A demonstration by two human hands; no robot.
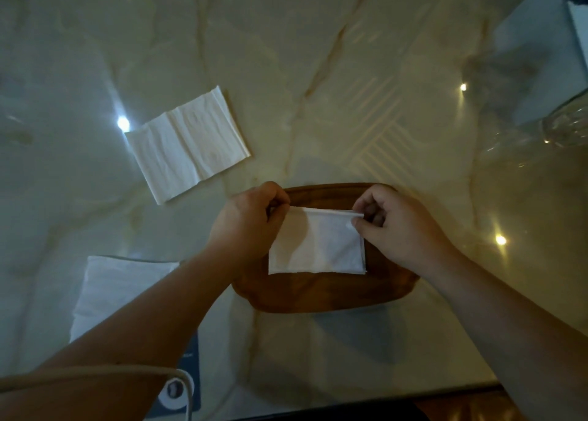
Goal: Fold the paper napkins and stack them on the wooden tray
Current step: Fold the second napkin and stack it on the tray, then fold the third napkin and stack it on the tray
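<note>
A folded white paper napkin (318, 245) hangs over the oval wooden tray (324, 296) in the middle of the marble table. My left hand (248, 220) pinches its upper left corner. At the upper right corner, my right hand (397, 226) pinches the folded top edge. The napkin's lower edge reaches down to the tray. An unfolded white napkin (187, 144) lies flat on the table, up and to the left of the tray.
A pack of white napkins (117, 290) lies at the lower left, partly under my left forearm. A clear glass object (566, 124) stands at the right edge. The table's front edge runs along the bottom right.
</note>
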